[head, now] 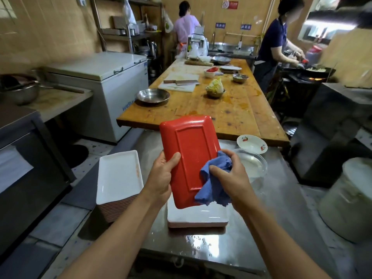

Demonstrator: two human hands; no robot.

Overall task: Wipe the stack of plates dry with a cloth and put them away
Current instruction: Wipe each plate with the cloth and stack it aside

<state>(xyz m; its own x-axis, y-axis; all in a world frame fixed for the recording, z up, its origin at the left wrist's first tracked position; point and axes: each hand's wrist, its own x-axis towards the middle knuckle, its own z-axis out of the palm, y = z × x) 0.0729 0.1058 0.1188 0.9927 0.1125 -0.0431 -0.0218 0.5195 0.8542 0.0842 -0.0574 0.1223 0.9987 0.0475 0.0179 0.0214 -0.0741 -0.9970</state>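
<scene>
My left hand [163,176] grips the left edge of a rectangular plate [191,150], held upright with its red underside facing me. My right hand [229,174] holds a crumpled blue cloth [213,184] against the plate's lower right edge. Directly under the plate, a short stack of wet plates [199,218], white on top, lies on the steel counter [281,208]. A taller stack of the same plates [118,178] stands to the left, off the counter's left end.
A clear glass dish [253,164] and a white bowl with a red print [251,143] sit behind my right hand. Beyond is a wooden table [221,109] with metal bowls, a cleaver and cabbage. Two people work at the back. A large white bucket [350,198] stands right.
</scene>
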